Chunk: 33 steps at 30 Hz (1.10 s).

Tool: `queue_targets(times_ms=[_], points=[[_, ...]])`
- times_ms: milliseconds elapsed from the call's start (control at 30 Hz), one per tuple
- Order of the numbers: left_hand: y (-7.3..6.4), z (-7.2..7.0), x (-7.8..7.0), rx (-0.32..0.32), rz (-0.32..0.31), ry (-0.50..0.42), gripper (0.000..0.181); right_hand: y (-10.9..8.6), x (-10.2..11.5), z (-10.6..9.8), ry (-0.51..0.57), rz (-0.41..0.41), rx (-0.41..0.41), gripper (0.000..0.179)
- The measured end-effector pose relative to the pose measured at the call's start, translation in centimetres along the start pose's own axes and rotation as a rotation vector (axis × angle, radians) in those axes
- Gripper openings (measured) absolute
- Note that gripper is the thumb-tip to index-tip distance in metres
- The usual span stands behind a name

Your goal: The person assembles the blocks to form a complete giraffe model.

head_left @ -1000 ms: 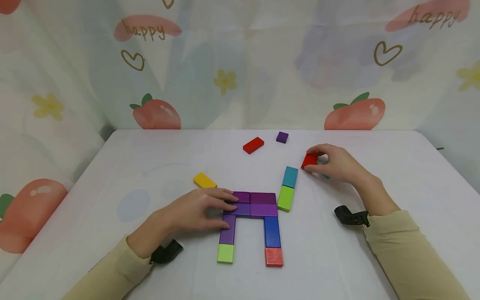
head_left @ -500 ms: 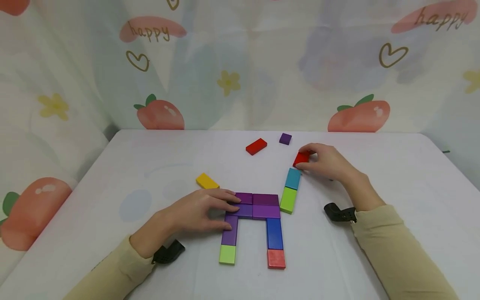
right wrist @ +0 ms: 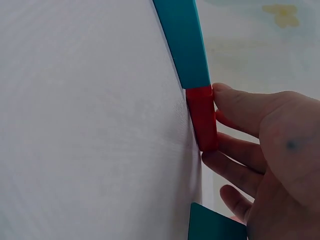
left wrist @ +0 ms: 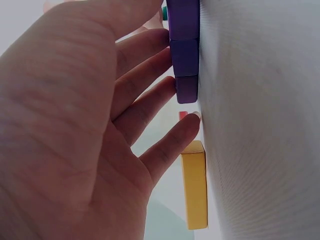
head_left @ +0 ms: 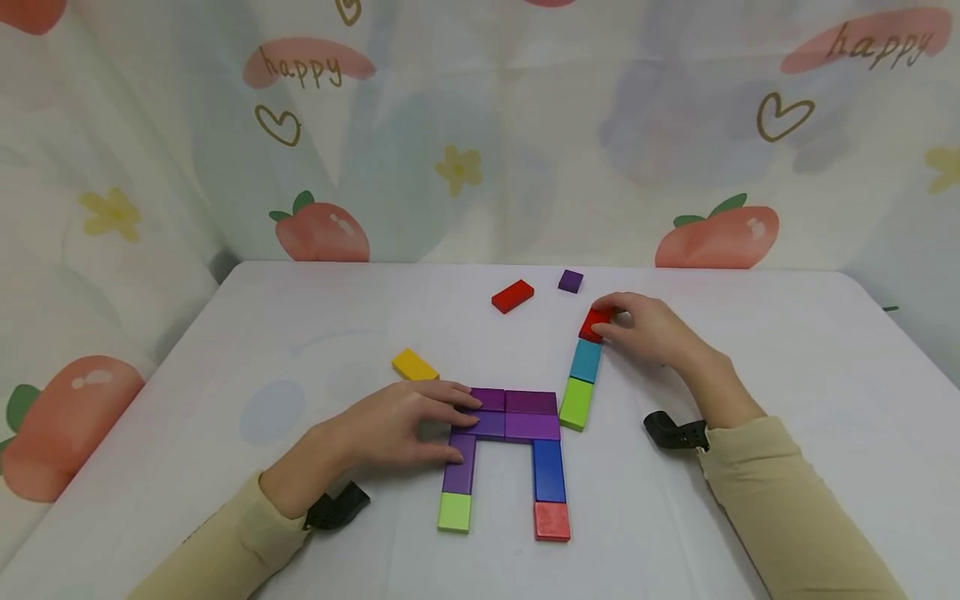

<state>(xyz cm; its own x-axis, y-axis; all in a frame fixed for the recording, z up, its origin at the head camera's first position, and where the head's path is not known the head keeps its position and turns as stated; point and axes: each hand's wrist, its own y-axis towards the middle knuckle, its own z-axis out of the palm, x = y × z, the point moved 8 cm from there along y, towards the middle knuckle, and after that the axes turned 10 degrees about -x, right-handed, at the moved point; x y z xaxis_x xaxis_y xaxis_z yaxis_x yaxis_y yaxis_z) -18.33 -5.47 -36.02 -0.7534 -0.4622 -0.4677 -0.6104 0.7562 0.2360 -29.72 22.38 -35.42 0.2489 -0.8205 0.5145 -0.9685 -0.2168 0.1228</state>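
My right hand (head_left: 651, 332) pinches a red block (head_left: 592, 325) between thumb and fingers. In the right wrist view this red block (right wrist: 202, 120) meets the end of a teal block (right wrist: 185, 45). A lime-green block (head_left: 577, 404) continues that slanting row down toward a purple pair. Straight, spread fingers of my left hand (head_left: 397, 421) rest on the purple blocks (head_left: 489, 425) at the left of the arrangement. Two legs run down from it: a purple block (head_left: 459, 467) ending in light green (head_left: 454, 512), and a blue block (head_left: 549, 471) ending in coral red (head_left: 552, 522).
A yellow block (head_left: 415, 364) lies just beyond my left hand. Farther back are a loose red block (head_left: 513, 297) and a small purple block (head_left: 571, 282). Another teal-green piece (right wrist: 215, 225) lies below my right hand in its wrist view. Patterned cloth hangs behind the table.
My right hand has moved left with the red block, from apart on the right to the far end of the teal block. My left hand has stayed on the purple blocks.
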Motion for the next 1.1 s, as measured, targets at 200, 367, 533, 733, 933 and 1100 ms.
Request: queue_targets(times_ms=[200,367,533,733,933,1100], points=[[-0.02,-0.03,-0.03,-0.008,0.01,0.002,0.043,-0.04,0.2,0.01,-0.008,-0.03,0.002,0.04],[-0.02,0.0,-0.01,-0.002,0.0,0.004,0.043,-0.07,0.41,-0.04,-0.002,-0.059,0.008,0.04],[-0.05,0.0,0.0,0.001,-0.007,0.005,0.044,-0.13,0.5,0.0,0.002,-0.063,0.016,0.041],[-0.06,-0.01,0.02,-0.002,-0.008,-0.001,0.044,-0.19,0.59,0.01,0.0,-0.053,0.022,0.041],[-0.09,0.0,0.05,-0.003,-0.005,0.0,0.044,-0.21,0.71,0.05,0.002,-0.052,0.028,0.041],[-0.07,-0.02,0.05,-0.003,-0.002,-0.003,0.044,-0.27,0.79,-0.02,0.007,-0.059,0.027,0.04]])
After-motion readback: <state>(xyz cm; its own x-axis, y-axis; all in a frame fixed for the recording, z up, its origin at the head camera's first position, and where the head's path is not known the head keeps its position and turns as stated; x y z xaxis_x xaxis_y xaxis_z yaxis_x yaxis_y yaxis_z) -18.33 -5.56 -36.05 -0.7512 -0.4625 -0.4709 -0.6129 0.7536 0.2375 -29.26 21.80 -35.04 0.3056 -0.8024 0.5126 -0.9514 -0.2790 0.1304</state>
